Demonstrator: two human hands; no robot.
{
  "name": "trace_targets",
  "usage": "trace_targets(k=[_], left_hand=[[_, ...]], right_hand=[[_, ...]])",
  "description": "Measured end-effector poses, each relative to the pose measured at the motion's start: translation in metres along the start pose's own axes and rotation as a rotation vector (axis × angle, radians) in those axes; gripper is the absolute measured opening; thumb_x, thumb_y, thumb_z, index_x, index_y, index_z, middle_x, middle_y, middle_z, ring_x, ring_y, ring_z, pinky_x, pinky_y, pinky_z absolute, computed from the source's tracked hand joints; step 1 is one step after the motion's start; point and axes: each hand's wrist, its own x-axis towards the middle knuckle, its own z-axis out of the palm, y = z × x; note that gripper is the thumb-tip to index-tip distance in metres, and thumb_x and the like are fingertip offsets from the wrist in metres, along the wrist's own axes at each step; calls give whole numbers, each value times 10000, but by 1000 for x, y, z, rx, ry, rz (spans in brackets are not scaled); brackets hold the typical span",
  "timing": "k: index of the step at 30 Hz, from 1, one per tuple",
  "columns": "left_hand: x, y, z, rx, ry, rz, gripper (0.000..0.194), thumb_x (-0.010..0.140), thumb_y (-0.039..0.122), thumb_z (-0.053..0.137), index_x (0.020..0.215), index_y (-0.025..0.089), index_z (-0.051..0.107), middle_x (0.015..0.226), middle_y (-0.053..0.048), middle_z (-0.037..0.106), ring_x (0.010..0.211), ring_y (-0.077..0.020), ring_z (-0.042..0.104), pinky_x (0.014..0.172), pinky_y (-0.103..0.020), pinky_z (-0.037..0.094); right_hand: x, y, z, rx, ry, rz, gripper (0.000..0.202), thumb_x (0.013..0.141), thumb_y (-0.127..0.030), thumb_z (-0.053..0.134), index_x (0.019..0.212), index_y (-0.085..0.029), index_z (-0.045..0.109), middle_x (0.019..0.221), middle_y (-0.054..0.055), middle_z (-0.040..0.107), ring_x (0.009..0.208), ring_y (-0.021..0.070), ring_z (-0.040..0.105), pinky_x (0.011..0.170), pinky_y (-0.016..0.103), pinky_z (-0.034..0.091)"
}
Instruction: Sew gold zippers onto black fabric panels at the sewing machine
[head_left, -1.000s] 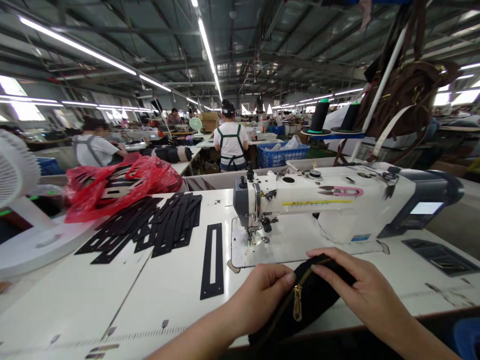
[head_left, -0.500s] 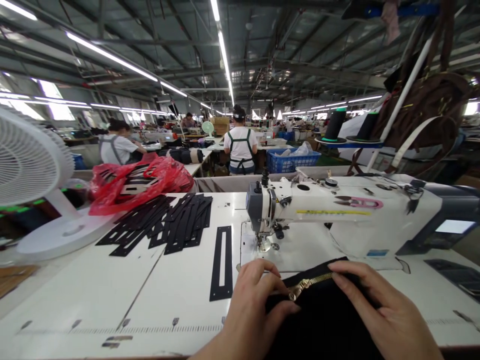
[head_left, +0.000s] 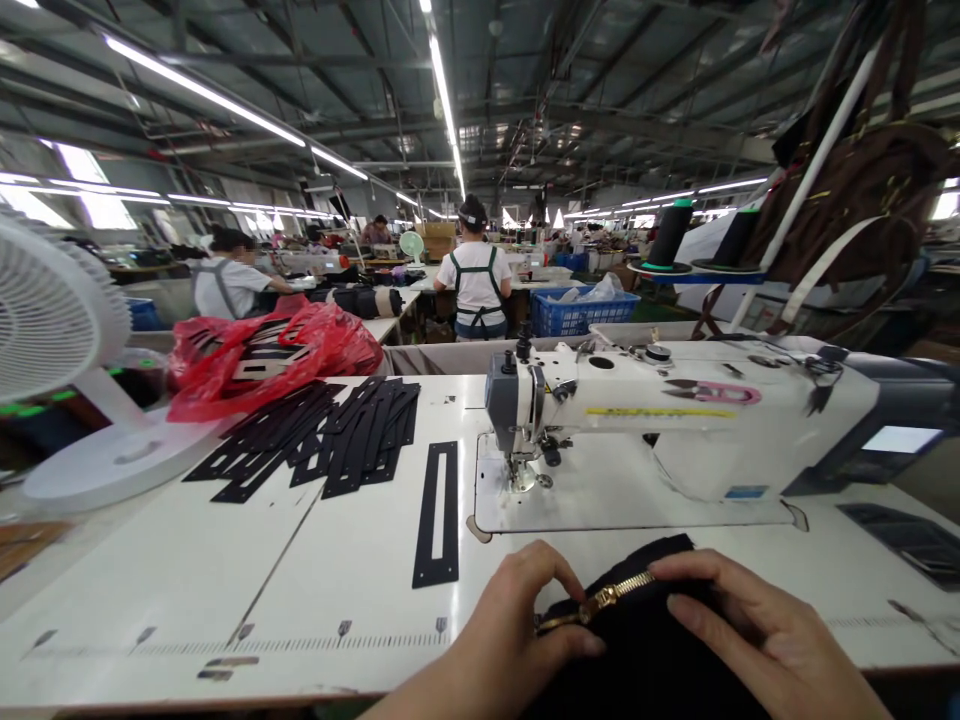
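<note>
A black fabric piece (head_left: 637,665) with a gold metal zipper (head_left: 636,583) along its top edge is between my hands at the table's front. My left hand (head_left: 517,625) pinches the zipper by its gold slider (head_left: 598,603), index finger above and thumb below. On the other side, my right hand (head_left: 757,625) grips the zipper and the cloth near the end of the gold teeth, its thumb and index finger bent around the edge. The lower part of the fabric drops out of view. Just beyond my hands stands a white sewing machine (head_left: 622,390), with no cloth under its presser foot (head_left: 519,475).
One black slotted strip (head_left: 424,515) lies left of the machine. Several similar strips (head_left: 360,435) are piled beside a red plastic bag (head_left: 277,350). A white fan (head_left: 67,330) stands at left, thread cones (head_left: 670,235) at right. Two people (head_left: 474,275) work beyond.
The view has shifted slightly. My left hand's index finger has lifted and arched, baring more of the zipper beside the slider. Both hands keep the fabric.
</note>
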Motion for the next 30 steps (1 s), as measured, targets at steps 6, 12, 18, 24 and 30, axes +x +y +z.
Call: trace_targets(k=[6,12,18,24,30], left_hand=[[-2,-9,9,46,-54,-113,138,698,138,674,778,194,576,868,-3,599,853,-187,527,749,-266,393],[-4,-18,6,232,65,121,200,752,69,532,882,218,500,877,-13,591,894,-209,505,791,-322,402],[-4,-19,-1,439,177,396,250,777,44,488,947,227,475,760,29,561,751,-170,523,961,-457,287],[-4,-3,-14,417,82,350,211,839,85,464,1011,207,460,831,-15,562,825,-197,498,811,-367,373],[2,20,-23,570,-22,359,112,867,95,478,841,169,558,836,-36,569,833,-195,487,833,-373,339]], right_hand=[[-4,0,1,35,-100,108,288,737,-412,602,979,-257,581,803,12,707,728,198,675,625,236,536],[-5,1,1,-264,16,31,240,749,-347,616,981,-287,602,760,-30,678,710,185,645,702,274,505],[-4,12,2,-382,-9,-158,123,800,-275,595,884,-280,685,788,-2,656,747,180,639,689,269,509],[-7,8,3,-528,94,-509,116,847,-233,534,829,-248,647,991,60,554,933,209,564,773,321,484],[-4,5,6,-537,51,-532,102,882,-211,455,804,-214,520,764,26,541,728,180,529,657,315,456]])
